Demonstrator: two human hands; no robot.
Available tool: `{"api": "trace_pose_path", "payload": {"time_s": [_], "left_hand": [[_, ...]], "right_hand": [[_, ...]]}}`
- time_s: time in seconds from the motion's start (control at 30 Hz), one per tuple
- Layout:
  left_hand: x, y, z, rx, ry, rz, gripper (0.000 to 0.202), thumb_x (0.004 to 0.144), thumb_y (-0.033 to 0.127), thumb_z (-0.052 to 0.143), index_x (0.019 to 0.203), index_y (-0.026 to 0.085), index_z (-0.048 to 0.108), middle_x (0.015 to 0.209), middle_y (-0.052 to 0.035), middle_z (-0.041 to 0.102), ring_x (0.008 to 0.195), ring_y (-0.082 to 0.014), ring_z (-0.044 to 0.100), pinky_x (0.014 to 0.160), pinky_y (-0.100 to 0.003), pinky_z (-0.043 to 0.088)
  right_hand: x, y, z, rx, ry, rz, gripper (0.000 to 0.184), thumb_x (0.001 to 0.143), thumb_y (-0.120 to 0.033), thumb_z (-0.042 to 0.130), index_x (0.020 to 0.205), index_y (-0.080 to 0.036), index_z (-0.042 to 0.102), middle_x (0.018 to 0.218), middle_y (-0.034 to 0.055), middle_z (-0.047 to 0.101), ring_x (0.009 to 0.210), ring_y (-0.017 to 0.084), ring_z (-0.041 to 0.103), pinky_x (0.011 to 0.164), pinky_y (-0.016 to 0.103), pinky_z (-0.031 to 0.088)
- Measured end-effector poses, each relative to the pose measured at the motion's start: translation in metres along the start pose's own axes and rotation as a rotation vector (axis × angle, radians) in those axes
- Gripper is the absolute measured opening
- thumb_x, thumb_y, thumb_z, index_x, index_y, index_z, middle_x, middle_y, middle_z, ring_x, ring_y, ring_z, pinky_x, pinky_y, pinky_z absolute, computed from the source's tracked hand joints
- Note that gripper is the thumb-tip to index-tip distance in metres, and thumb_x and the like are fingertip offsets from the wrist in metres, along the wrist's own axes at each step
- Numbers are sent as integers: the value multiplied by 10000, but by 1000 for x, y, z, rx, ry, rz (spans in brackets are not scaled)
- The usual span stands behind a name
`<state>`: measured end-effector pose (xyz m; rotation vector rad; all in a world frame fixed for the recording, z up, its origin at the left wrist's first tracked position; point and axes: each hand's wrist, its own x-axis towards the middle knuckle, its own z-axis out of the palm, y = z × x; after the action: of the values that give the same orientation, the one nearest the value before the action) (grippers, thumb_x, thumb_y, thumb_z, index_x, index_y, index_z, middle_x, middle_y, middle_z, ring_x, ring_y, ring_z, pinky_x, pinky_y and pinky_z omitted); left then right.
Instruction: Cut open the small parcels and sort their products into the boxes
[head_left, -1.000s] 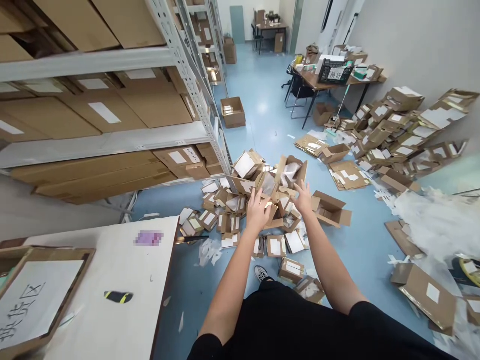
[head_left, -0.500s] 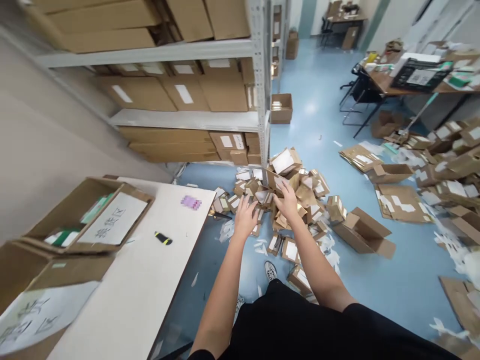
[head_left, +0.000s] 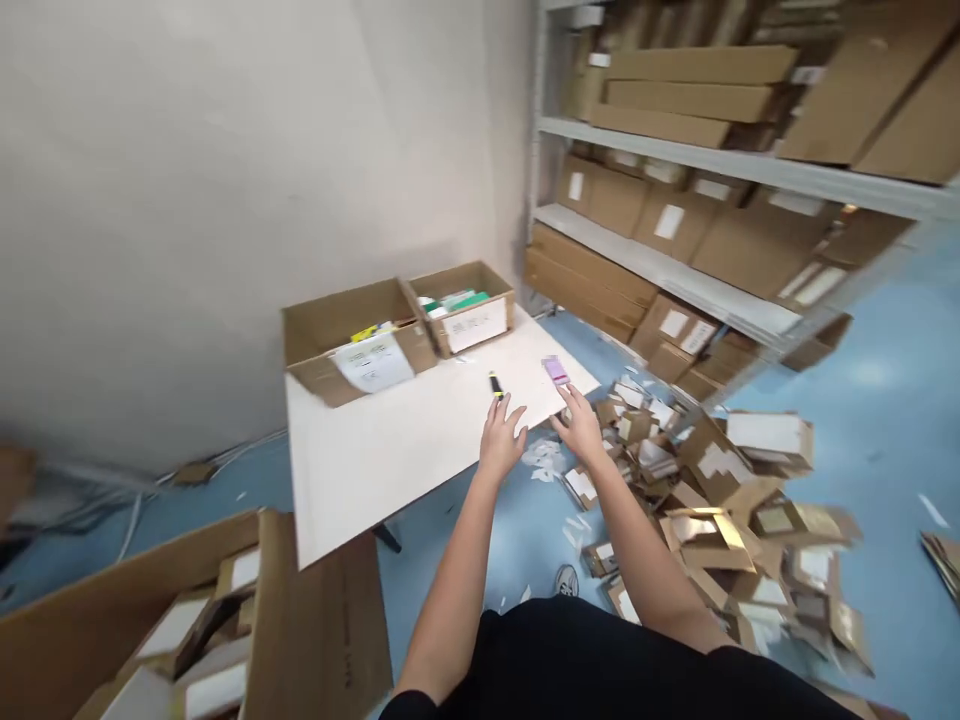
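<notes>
My left hand (head_left: 502,438) is open, fingers spread, over the front edge of the white table (head_left: 360,450). Just beyond its fingertips lies a small black box cutter-like tool with yellow ends (head_left: 496,384). My right hand (head_left: 579,424) is also open, its fingers stretched toward a small purple-pink item (head_left: 556,370) whose details are blurred out. Whether the right fingertips touch the table cannot be made out. Neither hand holds anything.
Two open cartons stand at the table's back: one with yellow items (head_left: 307,375), one with green and white packs (head_left: 480,325). A large carton of small boxes (head_left: 259,610) is at lower left. Discarded boxes (head_left: 720,540) cover the floor at right, below a loaded shelf (head_left: 660,160).
My view has swung left from the box pile to the table. Both hands now appear over the table's edge near the tool and the purple-pink item, still open.
</notes>
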<state>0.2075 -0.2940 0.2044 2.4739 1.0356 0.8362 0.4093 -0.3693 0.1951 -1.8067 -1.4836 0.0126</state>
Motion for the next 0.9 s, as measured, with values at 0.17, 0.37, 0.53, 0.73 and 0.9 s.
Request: {"api": "trace_pose_path", "payload": {"time_s": [0.17, 0.37, 0.53, 0.73, 0.9], "left_hand": [[-64, -101, -85, 49, 143, -219, 413, 969, 242, 612, 1380, 241, 653, 1643, -105, 445, 1576, -343, 312, 1251, -565, 395], [-157, -186, -179, 122, 251, -451, 429, 966, 243, 608, 1394, 246, 644, 1656, -95, 431, 1576, -334, 314, 1254, -554, 391], [-236, -231, -246, 169, 371, -668, 445, 966, 249, 604, 1410, 241, 641, 1665, -98, 421, 1569, -329, 326, 1271, -550, 361], [-318, -260, -290, 234, 513, -938, 450, 953, 230, 618, 1401, 201, 651, 1647, -129, 436, 1552, -322, 353, 1273, -507, 362], [-363, -281, -313, 284, 593, -1093, 430, 955, 225, 612, 1382, 212, 659, 1628, -121, 459, 1539, -308, 376, 1269, -520, 366]], "right_hand": [[16, -113, 104, 103, -185, -174, 664, 927, -277, 621, 1574, -281, 474, 1615, 112, 459, 1476, 306, 453, 1222, 524, 409], [5, -245, 209, 205, -395, -366, 662, 933, -260, 615, 1578, -278, 469, 1619, 116, 455, 1488, 291, 440, 1214, 514, 422], [-17, -335, 280, 282, -569, -539, 658, 933, -271, 616, 1574, -300, 471, 1621, 113, 459, 1480, 305, 455, 1194, 542, 443], [-42, -419, 352, 357, -763, -721, 621, 936, -290, 609, 1548, -269, 504, 1628, 126, 447, 1486, 311, 449, 1194, 538, 446], [-60, -475, 410, 446, -879, -829, 628, 929, -292, 604, 1548, -268, 504, 1631, 118, 443, 1496, 304, 438, 1217, 538, 420]]}}
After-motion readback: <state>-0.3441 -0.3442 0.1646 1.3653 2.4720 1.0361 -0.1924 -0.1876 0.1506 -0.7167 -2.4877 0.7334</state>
